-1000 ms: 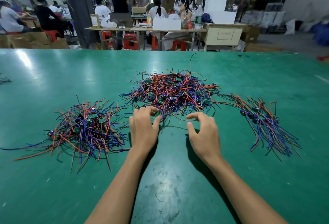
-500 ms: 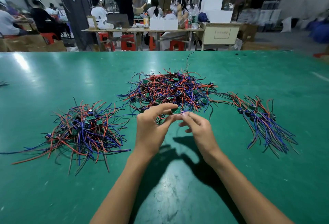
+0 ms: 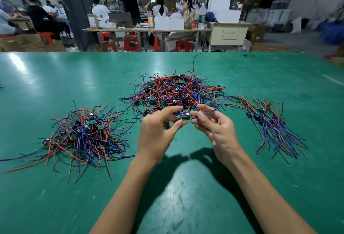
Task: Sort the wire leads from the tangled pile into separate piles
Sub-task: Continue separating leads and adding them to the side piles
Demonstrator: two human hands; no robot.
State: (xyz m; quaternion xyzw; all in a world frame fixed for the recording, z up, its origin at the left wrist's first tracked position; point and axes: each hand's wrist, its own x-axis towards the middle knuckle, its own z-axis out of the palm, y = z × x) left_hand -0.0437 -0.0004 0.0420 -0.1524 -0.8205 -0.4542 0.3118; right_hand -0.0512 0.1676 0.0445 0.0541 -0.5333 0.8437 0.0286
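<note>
both hands (image 3: 158, 131) pinching small board (image 3: 185, 116), tangled pile (image 3: 178, 92)

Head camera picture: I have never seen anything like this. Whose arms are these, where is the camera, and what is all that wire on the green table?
There is no machine here. A person wears one camera on the head, looking forward and down, so you see their own two bare arms. On the green table lie three heaps of red and blue wire leads with small green boards: the tangled pile in the middle, a loose pile on the left, and a combed-out pile on the right. The left hand pinches a small board lifted from the tangle; the right hand holds its wires beside it. Behind the table, other people sit at workbenches.
</note>
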